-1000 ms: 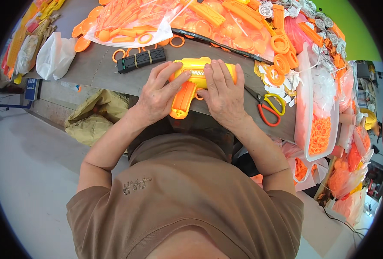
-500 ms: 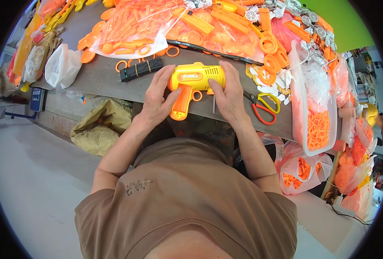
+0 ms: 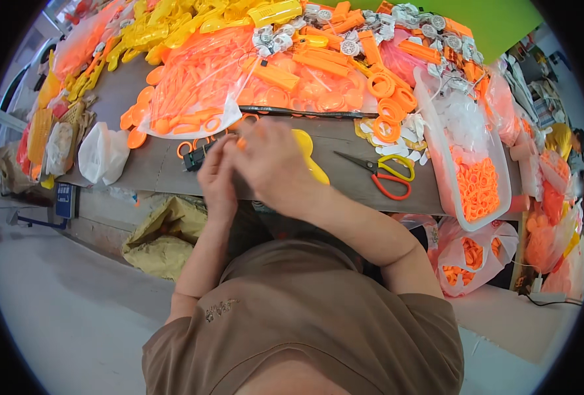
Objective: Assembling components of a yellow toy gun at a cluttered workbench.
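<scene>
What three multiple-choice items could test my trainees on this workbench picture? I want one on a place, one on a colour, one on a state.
1. Where do the scissors lie?
A. On the table, to the right of the hands
B. On the floor
C. Inside the clear tub

2. What colour are the small rings in the clear tub?
A. Green
B. Orange
C. Black

3. How do the left hand and right hand stand?
A. Wide apart
B. Close together over the yellow toy
C. Resting in the lap

Answers: 1 A, they rest on bare tabletop right of the hands; 2 B, the rings are orange; 3 B, both hands meet, covering most of the toy.
</scene>
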The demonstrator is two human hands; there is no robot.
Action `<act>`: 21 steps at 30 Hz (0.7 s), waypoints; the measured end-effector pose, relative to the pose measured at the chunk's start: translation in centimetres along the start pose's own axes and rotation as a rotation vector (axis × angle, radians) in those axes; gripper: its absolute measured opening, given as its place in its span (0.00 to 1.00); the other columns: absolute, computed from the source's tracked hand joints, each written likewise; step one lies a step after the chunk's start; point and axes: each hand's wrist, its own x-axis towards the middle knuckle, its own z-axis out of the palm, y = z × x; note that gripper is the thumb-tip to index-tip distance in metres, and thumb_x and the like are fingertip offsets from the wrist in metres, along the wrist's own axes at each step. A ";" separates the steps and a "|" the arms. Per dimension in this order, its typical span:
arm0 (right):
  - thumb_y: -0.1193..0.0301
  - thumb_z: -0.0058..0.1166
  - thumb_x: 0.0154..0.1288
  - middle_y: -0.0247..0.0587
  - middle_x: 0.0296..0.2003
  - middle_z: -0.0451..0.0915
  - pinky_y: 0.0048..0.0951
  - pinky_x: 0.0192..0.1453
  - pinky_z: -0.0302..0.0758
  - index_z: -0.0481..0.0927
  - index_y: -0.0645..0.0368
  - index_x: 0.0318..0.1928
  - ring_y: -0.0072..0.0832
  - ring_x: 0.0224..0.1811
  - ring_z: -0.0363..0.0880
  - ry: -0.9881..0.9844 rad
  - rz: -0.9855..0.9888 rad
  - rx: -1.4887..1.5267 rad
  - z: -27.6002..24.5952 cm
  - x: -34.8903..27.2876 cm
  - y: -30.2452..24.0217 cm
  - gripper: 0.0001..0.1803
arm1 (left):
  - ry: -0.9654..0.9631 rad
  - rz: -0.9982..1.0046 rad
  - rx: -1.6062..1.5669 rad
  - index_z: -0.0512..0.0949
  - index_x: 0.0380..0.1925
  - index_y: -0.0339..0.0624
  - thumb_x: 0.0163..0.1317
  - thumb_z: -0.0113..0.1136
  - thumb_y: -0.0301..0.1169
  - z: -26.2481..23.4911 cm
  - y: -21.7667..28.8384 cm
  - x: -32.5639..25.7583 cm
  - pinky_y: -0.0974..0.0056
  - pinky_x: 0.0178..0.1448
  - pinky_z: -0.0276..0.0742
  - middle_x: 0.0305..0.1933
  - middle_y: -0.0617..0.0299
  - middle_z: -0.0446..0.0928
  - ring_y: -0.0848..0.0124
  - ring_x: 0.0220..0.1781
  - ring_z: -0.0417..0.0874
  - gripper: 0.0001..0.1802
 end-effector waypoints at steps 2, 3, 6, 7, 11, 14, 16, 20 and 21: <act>0.67 0.50 0.53 0.51 0.51 0.70 0.42 0.55 0.67 0.74 0.61 0.43 0.42 0.51 0.70 0.051 -0.155 -0.084 3.5 -1.1 -0.4 0.17 | 0.137 0.058 -0.164 0.73 0.50 0.33 0.68 0.48 0.29 -0.1 1.0 0.5 0.69 0.52 0.73 0.46 0.59 0.77 0.73 0.46 0.77 0.14; 0.67 0.50 0.53 0.51 0.51 0.70 0.42 0.55 0.67 0.74 0.61 0.43 0.42 0.51 0.70 0.054 -0.155 -0.089 4.6 -1.6 -0.5 0.17 | 0.133 0.061 -0.166 0.73 0.50 0.33 0.68 0.48 0.29 -0.3 1.4 0.5 0.69 0.52 0.73 0.46 0.59 0.77 0.73 0.46 0.77 0.14; 0.69 0.50 0.53 0.53 0.50 0.71 0.40 0.57 0.68 0.74 0.63 0.44 0.42 0.52 0.70 0.099 -0.187 0.016 6.4 -2.6 -0.8 0.17 | 0.125 0.160 0.125 0.71 0.52 0.33 0.69 0.46 0.29 -1.1 2.0 0.4 0.69 0.53 0.72 0.47 0.60 0.76 0.73 0.47 0.76 0.15; 0.69 0.50 0.53 0.53 0.50 0.71 0.40 0.57 0.68 0.74 0.63 0.44 0.42 0.52 0.70 0.098 -0.190 0.017 6.3 -2.6 -0.5 0.17 | 0.129 0.161 0.124 0.71 0.52 0.33 0.69 0.46 0.29 -1.0 2.1 0.2 0.69 0.53 0.72 0.47 0.60 0.76 0.73 0.47 0.76 0.15; 0.76 0.55 0.50 0.51 0.45 0.75 0.42 0.54 0.72 0.76 0.63 0.42 0.46 0.48 0.75 0.199 -0.130 0.260 4.2 -0.7 5.5 0.16 | -0.009 0.258 0.386 0.74 0.51 0.37 0.61 0.58 0.31 -0.3 2.4 0.3 0.62 0.59 0.67 0.52 0.57 0.73 0.67 0.54 0.72 0.19; 0.71 0.57 0.55 0.47 0.43 0.75 0.43 0.52 0.70 0.78 0.61 0.42 0.43 0.49 0.72 0.151 0.040 -0.210 2.6 2.1 15.8 0.13 | -0.270 0.638 0.962 0.76 0.50 0.41 0.51 0.66 0.33 1.9 4.2 0.4 0.57 0.59 0.65 0.51 0.53 0.74 0.59 0.54 0.72 0.24; 0.67 0.59 0.55 0.46 0.41 0.75 0.43 0.50 0.71 0.78 0.60 0.43 0.42 0.47 0.74 0.046 0.214 -0.382 2.8 2.7 19.3 0.16 | -0.431 0.572 0.997 0.77 0.48 0.43 0.45 0.69 0.35 1.6 3.0 0.6 0.54 0.60 0.64 0.51 0.52 0.74 0.54 0.53 0.71 0.27; 0.66 0.58 0.55 0.46 0.38 0.77 0.47 0.43 0.72 0.78 0.59 0.36 0.44 0.41 0.76 -0.252 0.229 -0.452 3.6 3.6 24.3 0.12 | -0.410 0.601 0.990 0.78 0.47 0.42 0.44 0.70 0.34 1.5 2.1 1.0 0.54 0.57 0.66 0.51 0.52 0.74 0.55 0.52 0.71 0.26; 0.65 0.59 0.54 0.46 0.37 0.76 0.46 0.44 0.73 0.78 0.60 0.37 0.43 0.41 0.77 -0.224 0.255 -0.430 3.3 4.6 24.5 0.13 | -0.368 0.635 0.979 0.78 0.46 0.42 0.44 0.70 0.34 1.3 1.9 0.9 0.54 0.57 0.66 0.50 0.52 0.74 0.55 0.52 0.71 0.26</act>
